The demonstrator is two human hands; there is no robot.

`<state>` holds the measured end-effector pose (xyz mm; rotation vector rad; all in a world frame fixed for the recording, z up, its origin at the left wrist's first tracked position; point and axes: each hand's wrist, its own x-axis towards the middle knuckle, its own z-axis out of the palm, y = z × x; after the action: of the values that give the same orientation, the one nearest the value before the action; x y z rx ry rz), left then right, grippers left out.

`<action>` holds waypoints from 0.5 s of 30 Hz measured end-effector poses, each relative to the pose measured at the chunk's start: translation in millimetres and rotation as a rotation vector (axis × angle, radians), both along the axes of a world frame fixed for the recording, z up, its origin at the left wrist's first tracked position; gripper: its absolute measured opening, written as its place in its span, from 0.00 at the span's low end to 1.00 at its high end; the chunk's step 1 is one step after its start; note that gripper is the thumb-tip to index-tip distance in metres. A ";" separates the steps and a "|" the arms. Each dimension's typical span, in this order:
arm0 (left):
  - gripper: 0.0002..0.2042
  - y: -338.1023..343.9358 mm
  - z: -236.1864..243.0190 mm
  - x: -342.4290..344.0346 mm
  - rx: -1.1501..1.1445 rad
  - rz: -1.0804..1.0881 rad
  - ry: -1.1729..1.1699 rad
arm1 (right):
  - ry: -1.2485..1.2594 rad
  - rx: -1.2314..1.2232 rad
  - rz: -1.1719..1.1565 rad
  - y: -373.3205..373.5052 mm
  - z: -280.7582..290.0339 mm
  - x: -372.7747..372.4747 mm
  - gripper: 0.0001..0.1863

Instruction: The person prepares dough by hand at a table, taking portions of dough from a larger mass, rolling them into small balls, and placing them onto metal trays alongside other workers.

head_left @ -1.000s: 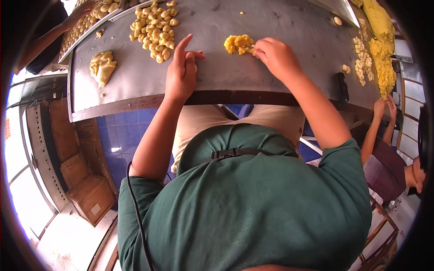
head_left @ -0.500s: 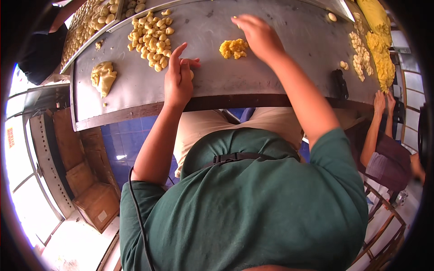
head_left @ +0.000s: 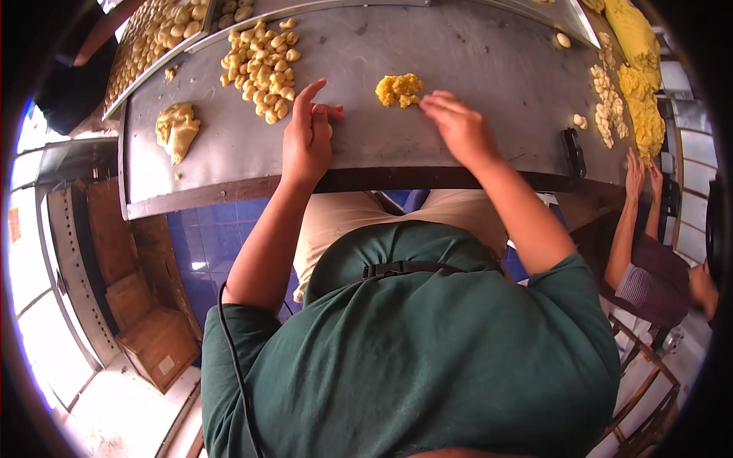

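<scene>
My left hand (head_left: 307, 145) is raised above the table's near edge, index finger pointing up and the others curled around a small pale dough piece (head_left: 330, 130), mostly hidden by the palm. My right hand (head_left: 463, 131) reaches in from the right with fingers stretched out. Its fingertips are by the right edge of a crumbly yellow heap (head_left: 398, 90), and I cannot tell whether they touch it. Left of the heap lies a pile of small dough pieces (head_left: 263, 69). A larger smooth dough lump (head_left: 177, 131) rests farther left on the metal table (head_left: 343, 53).
Trays of round dough balls (head_left: 156, 38) stand at the far left, near another person's arm. On the right are flattened pale pieces (head_left: 608, 107), a long yellow mass (head_left: 641, 107) and a black object (head_left: 571, 153). A co-worker's hands (head_left: 635, 175) touch the yellow mass.
My right hand has come back toward me from beyond the yellow heap to its near right side. My left hand stays nearly in place, and the view has shifted slightly.
</scene>
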<state>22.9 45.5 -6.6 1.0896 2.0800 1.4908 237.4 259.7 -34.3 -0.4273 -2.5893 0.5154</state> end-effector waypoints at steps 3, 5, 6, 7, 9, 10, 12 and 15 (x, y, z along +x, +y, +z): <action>0.19 -0.9 -3.3 -2.4 0.036 -0.027 0.053 | 0.111 -0.071 -0.061 -9.7 16.7 -23.3 0.22; 0.19 1.4 -6.6 -4.7 0.049 -0.015 0.045 | 0.191 -0.080 -0.131 -4.6 18.7 -36.6 0.23; 0.19 1.2 -10.7 -3.4 0.072 -0.010 0.074 | 0.087 0.035 -0.199 -2.8 13.8 -42.6 0.24; 0.19 4.1 -14.0 -2.8 0.055 -0.015 0.064 | -0.014 0.149 -0.271 3.6 6.0 -49.3 0.25; 0.19 0.8 -7.8 0.0 -0.022 -0.010 -0.015 | -0.074 0.112 -0.207 -3.5 -4.9 -43.3 0.29; 0.20 -0.5 -9.0 -0.3 -0.018 -0.002 0.003 | -0.073 0.114 -0.192 -3.8 -6.4 -38.9 0.27; 0.20 -2.8 -4.3 0.5 -0.022 0.024 0.010 | 0.014 0.025 -0.076 -3.4 11.9 -30.3 0.23; 0.20 1.1 6.8 2.7 -0.052 0.011 -0.049 | 0.130 0.007 0.003 0.6 21.5 -14.1 0.17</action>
<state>25.6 46.6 0.2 1.0141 2.0831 1.4450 223.3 260.3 -12.8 -0.3754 -2.4665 0.5177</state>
